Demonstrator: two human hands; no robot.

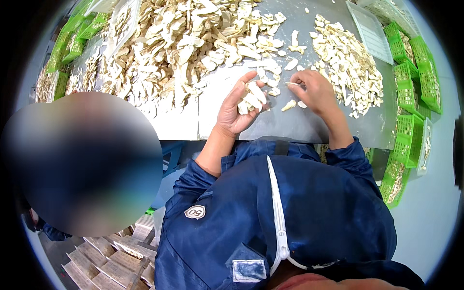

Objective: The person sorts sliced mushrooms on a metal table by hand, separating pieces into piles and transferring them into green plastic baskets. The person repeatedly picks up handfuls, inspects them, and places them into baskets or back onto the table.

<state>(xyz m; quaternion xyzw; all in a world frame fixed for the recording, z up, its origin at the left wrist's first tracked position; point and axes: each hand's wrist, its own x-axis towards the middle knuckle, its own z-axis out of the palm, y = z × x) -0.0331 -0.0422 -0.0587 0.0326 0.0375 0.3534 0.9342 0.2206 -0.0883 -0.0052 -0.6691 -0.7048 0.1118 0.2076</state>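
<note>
My left hand (232,112) is turned palm up near the table's front edge, fingers curled around several pale dried mushroom slices (252,98). To its right, my right hand (316,90) pinches one thin slice (293,84) between thumb and fingertips. A few loose slices (289,105) lie on the grey metal table (286,127) between and below the hands. Ahead and to the left rises a large heap of mushroom slices (181,47). Beyond my right hand spreads a lower pile of smaller pieces (348,61).
A white plastic tray (369,32) lies at the far right of the table, another (123,25) at the far left. Green plastic baskets (406,87) holding slices line the right side. A blurred area covers the left. Stacked pale trays (116,264) stand at lower left.
</note>
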